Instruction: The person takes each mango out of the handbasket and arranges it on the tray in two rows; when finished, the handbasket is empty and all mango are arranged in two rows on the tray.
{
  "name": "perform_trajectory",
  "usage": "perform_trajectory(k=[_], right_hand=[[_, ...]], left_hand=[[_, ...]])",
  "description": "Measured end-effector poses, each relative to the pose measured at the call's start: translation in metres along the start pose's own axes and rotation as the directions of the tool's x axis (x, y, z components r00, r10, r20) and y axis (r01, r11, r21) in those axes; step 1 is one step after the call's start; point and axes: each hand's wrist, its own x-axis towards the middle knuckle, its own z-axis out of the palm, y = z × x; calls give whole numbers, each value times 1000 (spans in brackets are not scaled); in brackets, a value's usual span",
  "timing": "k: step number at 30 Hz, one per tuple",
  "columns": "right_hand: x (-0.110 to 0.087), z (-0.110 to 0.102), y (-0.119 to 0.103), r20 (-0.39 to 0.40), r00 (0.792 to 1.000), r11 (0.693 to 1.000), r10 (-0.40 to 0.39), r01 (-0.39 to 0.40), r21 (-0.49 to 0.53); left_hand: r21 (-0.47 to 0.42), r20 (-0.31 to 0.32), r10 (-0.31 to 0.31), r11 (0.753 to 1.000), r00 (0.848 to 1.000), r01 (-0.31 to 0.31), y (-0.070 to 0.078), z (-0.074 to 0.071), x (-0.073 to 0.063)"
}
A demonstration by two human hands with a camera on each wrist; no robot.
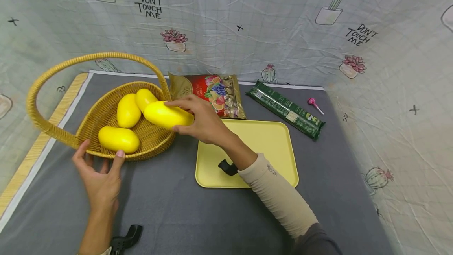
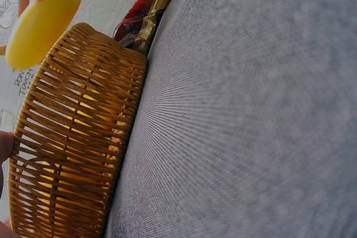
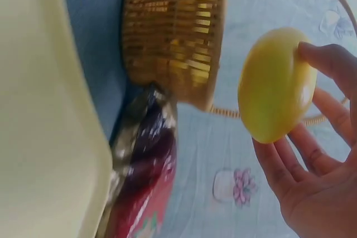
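My right hand [image 1: 207, 121] holds a yellow mango [image 1: 166, 115] between thumb and fingers, above the right rim of a wicker basket [image 1: 158, 146]. In the right wrist view this mango [image 3: 276, 85] shows clear of the basket's side. My left hand [image 1: 100, 182] grips the basket's near rim, thumb and index finger on the edge; its other fingers are partly hidden behind the wall. Three more mangoes lie inside the basket: one near the front [image 1: 118, 139], one in the middle [image 1: 128, 111] and one behind, partly covered by the held mango [image 1: 144, 97].
A yellow tray [image 1: 247, 182] lies right of the basket, under my right forearm. Behind it stands a red and gold candy bag [image 1: 209, 93]. Farther right are a long green packet [image 1: 283, 107] and a pink lollipop [image 1: 312, 102]. The basket's tall handle [image 1: 106, 55] arches over it.
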Motion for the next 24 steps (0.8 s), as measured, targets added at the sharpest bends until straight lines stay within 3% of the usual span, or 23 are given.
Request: perform_trajectory(k=[13,24], right_hand=[[-36,-39,54,-2,996,995,94,-94,-37],[-52,-42,95,34,988,984,150,-146,-102]], left_hand=[[3,1,4,1000,1000,-4,-1,0,0],[17,-1,-13,1000,1000,13,0,0,0]])
